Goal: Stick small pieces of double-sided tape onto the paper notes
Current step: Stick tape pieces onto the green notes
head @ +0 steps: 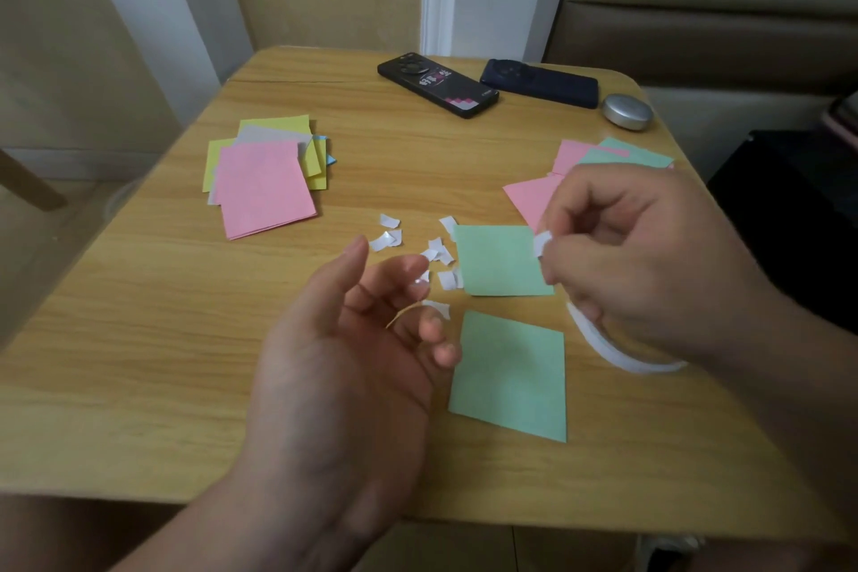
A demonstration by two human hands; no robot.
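Two green paper notes lie mid-table, one farther point(501, 260) and one nearer point(510, 379). My right hand point(650, 255) hovers over the far note's right edge and pinches the white end of a tape strip point(541, 242); the strip's tail point(617, 351) curls out under the hand. My left hand point(353, 339) is palm-up left of the notes, fingers loosely curled, with a small clear bit of tape point(421, 278) stuck on a fingertip. Several white backing scraps point(438, 253) lie scattered between the hands.
A stack of pink, yellow and grey notes point(264, 181) lies at the left. Pink and green notes point(599, 163) sit at the right, partly under my right hand. Two phones point(436, 84) point(541, 84) and a silver oval case point(627, 111) are at the wooden table's point(162, 362) far edge.
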